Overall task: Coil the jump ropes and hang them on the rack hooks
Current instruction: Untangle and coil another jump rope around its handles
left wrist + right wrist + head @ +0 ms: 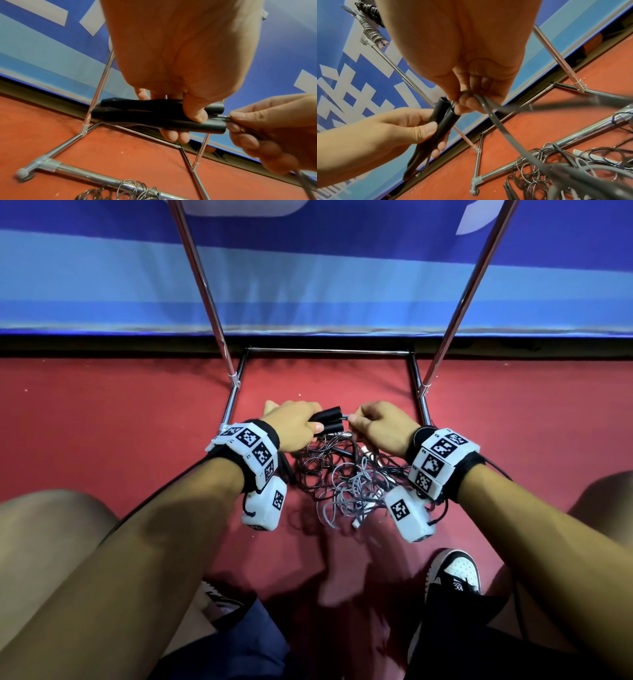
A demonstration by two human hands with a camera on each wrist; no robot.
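Observation:
My left hand (298,424) grips two black jump rope handles (329,421) side by side, thumb across them (154,117). Just right of the handle ends, my right hand (376,422) pinches the grey cord (489,116) where it leaves them. That cord runs down to a tangled pile of black and grey ropes (346,474) on the red floor under my hands. The chrome rack (202,282) stands over the pile. In the right wrist view, coiled ropes (371,27) hang high on the rack.
The rack's base bars (329,350) frame the pile on the red floor (120,412). A blue banner wall (308,268) stands right behind the rack. My knees and a black-and-white shoe (452,573) are close below the pile.

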